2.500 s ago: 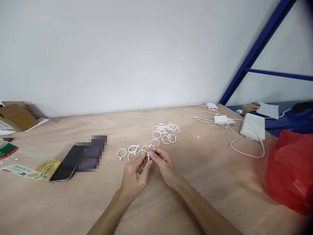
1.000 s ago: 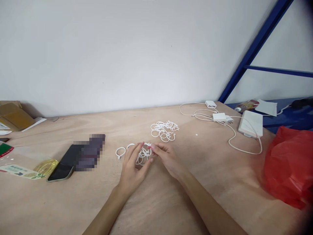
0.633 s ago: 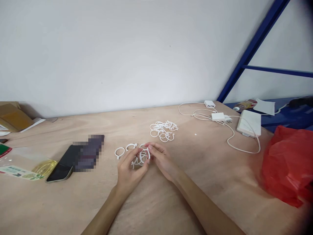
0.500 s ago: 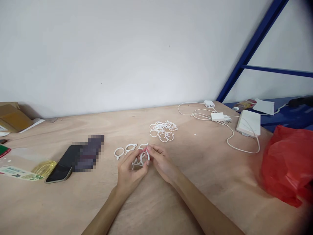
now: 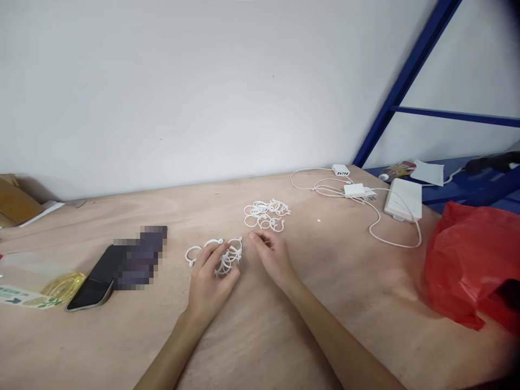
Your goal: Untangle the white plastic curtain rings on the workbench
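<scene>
My left hand [image 5: 211, 279] rests on the table with its fingers and thumb apart, curved around a small cluster of white plastic rings [image 5: 228, 262]. These rings have small knobs or clip ends and partly overlap. The fingers cover some of them, and no ring is visibly pinched. Another white ring [image 5: 193, 255] lies just left of the fingers. To the right, my right hand [image 5: 274, 259] is curled with thumb and forefinger close together, and no ring shows in it. Beyond it lies a loose pile of white rings [image 5: 267, 214], some with open gaps.
At left are a black phone [image 5: 95, 281], a clear packet with yellow tubing [image 5: 63, 286] and a cardboard box [image 5: 16, 200]. White cables with a charger [image 5: 354, 190], a white box [image 5: 403, 199] and a red plastic bag [image 5: 467, 265] are at right. A blue metal frame [image 5: 400, 86] stands behind.
My hands have parted. The ring they held together has left my fingertips, and several rings now lie by my left hand. My right hand has drawn away to the right. The view has shifted slightly.
</scene>
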A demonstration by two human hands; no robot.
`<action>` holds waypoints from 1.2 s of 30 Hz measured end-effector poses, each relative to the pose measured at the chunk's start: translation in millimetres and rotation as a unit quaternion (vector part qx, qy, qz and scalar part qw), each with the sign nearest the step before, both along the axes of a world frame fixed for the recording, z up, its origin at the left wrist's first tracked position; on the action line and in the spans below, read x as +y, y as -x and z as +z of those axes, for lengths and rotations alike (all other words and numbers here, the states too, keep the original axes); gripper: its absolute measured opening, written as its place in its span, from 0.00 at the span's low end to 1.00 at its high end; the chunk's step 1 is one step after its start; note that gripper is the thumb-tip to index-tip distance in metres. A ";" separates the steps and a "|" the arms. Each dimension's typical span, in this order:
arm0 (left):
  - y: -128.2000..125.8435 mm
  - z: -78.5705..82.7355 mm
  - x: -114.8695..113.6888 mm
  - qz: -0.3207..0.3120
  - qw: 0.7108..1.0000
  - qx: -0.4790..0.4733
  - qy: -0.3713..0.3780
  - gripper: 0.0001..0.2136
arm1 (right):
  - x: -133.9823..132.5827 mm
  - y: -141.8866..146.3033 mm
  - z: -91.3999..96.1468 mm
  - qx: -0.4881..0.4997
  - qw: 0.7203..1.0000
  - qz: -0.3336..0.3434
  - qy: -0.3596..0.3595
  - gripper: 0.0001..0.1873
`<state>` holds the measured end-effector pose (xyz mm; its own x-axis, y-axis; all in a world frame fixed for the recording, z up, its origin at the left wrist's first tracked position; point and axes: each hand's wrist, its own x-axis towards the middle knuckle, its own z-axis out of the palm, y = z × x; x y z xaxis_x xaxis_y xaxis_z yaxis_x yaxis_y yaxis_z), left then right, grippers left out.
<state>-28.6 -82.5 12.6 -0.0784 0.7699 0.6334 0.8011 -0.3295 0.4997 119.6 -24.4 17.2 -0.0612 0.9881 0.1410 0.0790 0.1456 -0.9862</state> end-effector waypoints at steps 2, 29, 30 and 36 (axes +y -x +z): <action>3.7 -4.5 2.0 0.012 0.999 0.048 0.005 0.12 | 7.4 -10.1 -5.2 -0.172 0.981 -0.066 -0.065 0.12; -2.7 -3.4 -2.5 -0.020 0.998 0.044 -0.028 0.12 | 18.2 -22.2 12.0 0.248 0.944 -0.110 0.189 0.19; -3.9 -2.8 -2.9 -0.031 0.999 0.030 -0.030 0.12 | 15.4 -18.4 11.4 0.251 0.947 -0.084 0.181 0.20; -7.0 -0.9 -5.8 -0.075 0.992 -0.092 0.034 0.15 | -16.4 8.9 14.4 0.206 0.957 0.168 0.115 0.13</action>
<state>-21.6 -88.3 11.7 -0.0696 0.8217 0.5657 0.6381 -0.3993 0.6584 110.7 -40.8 31.7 -0.3667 0.9303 0.0020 -0.3366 -0.1307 -0.9325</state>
